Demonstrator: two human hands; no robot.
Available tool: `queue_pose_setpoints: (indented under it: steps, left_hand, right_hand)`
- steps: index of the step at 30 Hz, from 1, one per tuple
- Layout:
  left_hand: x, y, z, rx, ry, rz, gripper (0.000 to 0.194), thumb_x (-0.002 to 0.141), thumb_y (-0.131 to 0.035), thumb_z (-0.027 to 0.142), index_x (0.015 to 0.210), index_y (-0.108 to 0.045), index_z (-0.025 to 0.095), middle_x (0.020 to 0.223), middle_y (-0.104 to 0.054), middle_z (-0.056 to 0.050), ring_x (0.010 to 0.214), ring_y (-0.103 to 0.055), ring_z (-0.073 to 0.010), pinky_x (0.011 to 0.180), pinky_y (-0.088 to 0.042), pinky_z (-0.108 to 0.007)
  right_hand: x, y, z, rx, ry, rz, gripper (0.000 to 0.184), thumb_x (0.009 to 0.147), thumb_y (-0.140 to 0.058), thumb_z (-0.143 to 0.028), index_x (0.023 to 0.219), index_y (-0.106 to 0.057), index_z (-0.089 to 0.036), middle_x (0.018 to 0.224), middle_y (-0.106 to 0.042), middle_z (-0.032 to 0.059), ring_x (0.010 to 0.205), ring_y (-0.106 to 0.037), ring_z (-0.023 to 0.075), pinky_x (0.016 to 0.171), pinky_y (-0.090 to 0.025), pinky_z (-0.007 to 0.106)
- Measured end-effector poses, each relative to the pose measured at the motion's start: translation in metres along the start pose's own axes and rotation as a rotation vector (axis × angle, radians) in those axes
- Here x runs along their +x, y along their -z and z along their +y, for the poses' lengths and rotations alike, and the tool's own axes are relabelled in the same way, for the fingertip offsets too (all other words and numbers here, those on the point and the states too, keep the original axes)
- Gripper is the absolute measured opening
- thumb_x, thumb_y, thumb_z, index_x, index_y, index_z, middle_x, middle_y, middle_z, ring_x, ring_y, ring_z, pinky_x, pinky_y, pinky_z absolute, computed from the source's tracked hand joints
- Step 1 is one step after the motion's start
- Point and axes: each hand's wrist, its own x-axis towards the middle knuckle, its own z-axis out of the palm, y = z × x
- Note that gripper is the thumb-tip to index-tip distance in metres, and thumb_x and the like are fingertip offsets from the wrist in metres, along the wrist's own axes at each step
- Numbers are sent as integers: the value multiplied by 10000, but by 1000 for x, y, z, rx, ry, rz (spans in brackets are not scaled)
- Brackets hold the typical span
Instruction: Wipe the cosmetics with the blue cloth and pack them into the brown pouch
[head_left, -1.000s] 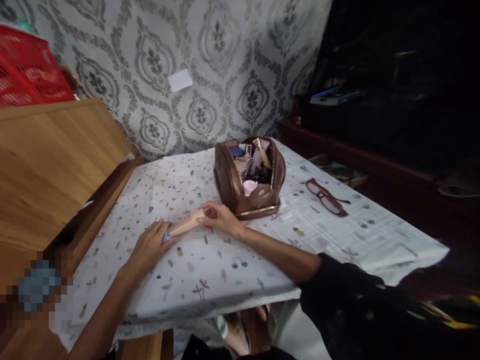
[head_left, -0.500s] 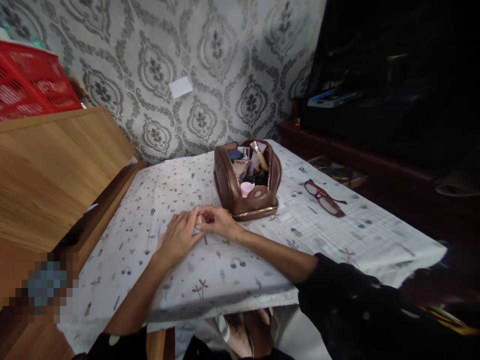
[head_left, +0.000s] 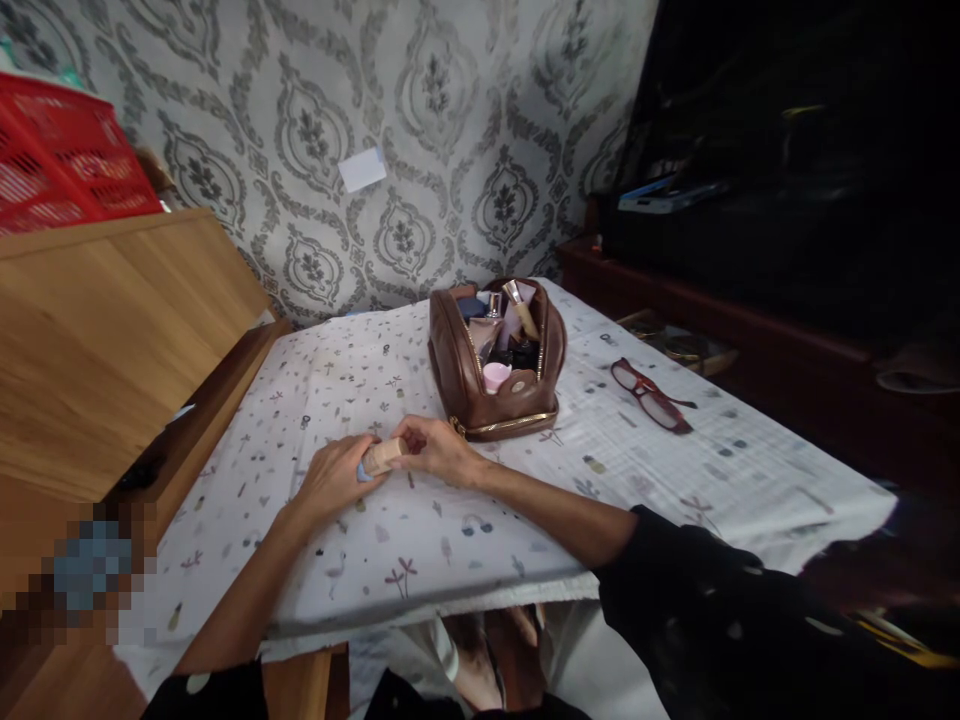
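Observation:
Between my hands, just above the cloth-covered table, is a small beige cosmetic bottle (head_left: pixel 384 457) with a light blue end. My left hand (head_left: pixel 336 477) is closed around the blue end. The fingers of my right hand (head_left: pixel 441 450) pinch the beige end. An open brown makeup bag (head_left: pixel 504 408) stands just behind my right hand. Inside it are a pink jar (head_left: pixel 496 376), a tan bottle with a shiny cap (head_left: pixel 523 310) and other cosmetics, partly hidden by the bag's sides.
Red-framed glasses (head_left: pixel 651 396) lie on the patterned tablecloth (head_left: pixel 480 545) to the right. A wooden cabinet (head_left: pixel 135 330) with a red basket (head_left: pixel 71 150) on top borders the left side. A patterned wall is behind, with a dark screen (head_left: pixel 795 200) at right.
My left hand has shifted slightly left and its fingers have drawn back, so more of the bottle shows between my hands. My right hand stays nearly in place.

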Motion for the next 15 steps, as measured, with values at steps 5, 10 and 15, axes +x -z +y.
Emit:
queue_pose_setpoints:
  steps: [5, 10, 15]
  left_hand:
    - [-17, -6, -19, 10, -10, 100, 224, 866, -607, 390, 1012, -606, 220, 942, -712, -39, 852, -673, -219, 736, -491, -315]
    - [-29, -6, -33, 38, 22, 109, 230, 880, -596, 424, 969, -591, 213, 891, -698, -40, 811, -665, -210, 693, -486, -305]
    - [-31, -11, -38, 119, -28, 206, 253, 896, -566, 462, 880, -584, 209, 855, -698, -54, 771, -660, -207, 687, -486, -311]
  right_hand:
    - [1, 3, -3, -32, 37, 0, 258, 706, -791, -294, 871, -627, -183, 737, -600, -43, 696, -538, 118, 677, -448, 250]
    - [2, 5, -7, -61, 62, 20, 265, 689, -797, -258, 897, -651, -186, 784, -637, -32, 745, -570, 132, 708, -452, 263]
    - [2, 5, -7, -25, 58, 23, 286, 676, -798, -264, 914, -657, -193, 831, -651, -22, 815, -599, 146, 704, -459, 255]
